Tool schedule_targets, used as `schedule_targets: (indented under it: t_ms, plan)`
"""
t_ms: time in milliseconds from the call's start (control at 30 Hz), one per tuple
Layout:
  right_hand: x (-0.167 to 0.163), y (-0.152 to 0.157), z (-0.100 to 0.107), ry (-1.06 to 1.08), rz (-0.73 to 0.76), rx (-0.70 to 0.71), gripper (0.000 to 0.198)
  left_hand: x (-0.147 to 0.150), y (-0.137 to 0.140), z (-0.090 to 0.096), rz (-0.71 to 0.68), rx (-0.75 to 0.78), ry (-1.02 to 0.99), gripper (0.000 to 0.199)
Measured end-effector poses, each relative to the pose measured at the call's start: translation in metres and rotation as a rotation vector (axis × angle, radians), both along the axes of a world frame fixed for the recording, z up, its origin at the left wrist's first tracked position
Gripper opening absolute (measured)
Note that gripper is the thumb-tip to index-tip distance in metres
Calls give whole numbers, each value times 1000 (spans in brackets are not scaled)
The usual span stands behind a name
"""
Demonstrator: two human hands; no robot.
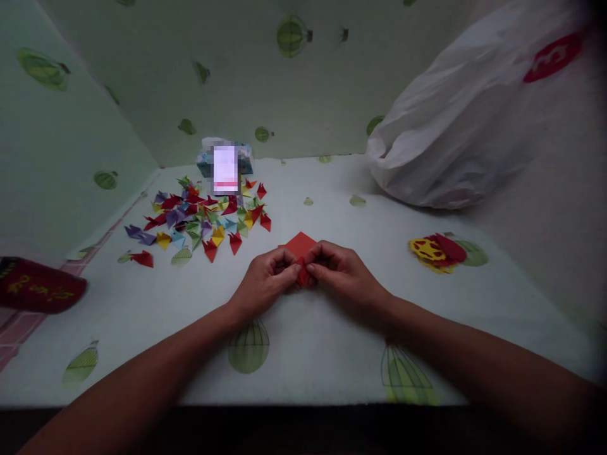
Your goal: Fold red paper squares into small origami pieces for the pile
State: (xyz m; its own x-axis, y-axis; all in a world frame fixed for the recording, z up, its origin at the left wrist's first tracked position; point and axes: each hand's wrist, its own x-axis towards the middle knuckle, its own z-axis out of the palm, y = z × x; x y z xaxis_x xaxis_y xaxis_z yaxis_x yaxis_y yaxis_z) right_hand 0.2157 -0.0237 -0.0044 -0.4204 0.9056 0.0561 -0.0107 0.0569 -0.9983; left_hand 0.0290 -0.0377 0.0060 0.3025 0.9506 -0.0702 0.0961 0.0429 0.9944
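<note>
1. Paper (301, 244) of red-orange colour is in the middle before me, between my hands. One flat corner points away from me; the nearer part is narrow and folded. If it touches the table cover (322, 328), I cannot tell.

2. My left hand (268, 278) pinches this nearer part from the left, thumb against bent forefinger.

3. My right hand (344, 272) pinches it from the right, so the fingers of both hands are narrow on the paper, thumbs close together.

4. For this fold, I think it is good to press equally. One hand should keep the layers steady while the other sharpens the crease, and edges should meet before hard pressing. If one thumb pulls more strongly, the thin layers could slip or tear. The layers behind my thumbs are hidden.

5. Beyond my left hand, many small folded papers (210, 250) lie spread; behind them a bright screen (225, 165) stands before a tissue box (205, 165).

6. At right, well apart from my hand, are yellow and red cut shapes (428, 250), then a white plastic bag (441, 126).
</note>
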Motion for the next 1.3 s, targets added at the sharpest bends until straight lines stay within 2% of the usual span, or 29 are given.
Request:
schedule_targets:
  t_ms: [267, 700, 1000, 1167, 1300]
  plan:
    - [-1, -2, -2, -58, -48, 19, 10, 2, -1, -1, 7, -39, -13, 23]
    - [-2, -4, -5, -152, -115, 135, 5, 6, -2, -3, 70, -51, 0, 21]
    - [-7, -5, -1, 44, -49, -64, 18, 3, 0, -3, 28, -62, -26, 24]
    - [-5, -5, 1, 66, -57, -81, 19, 1, 1, -4, -5, -46, -14, 23]
    - [-1, -6, 2, 61, -37, -97, 14, 1, 0, -3, 60, -31, -30, 23]
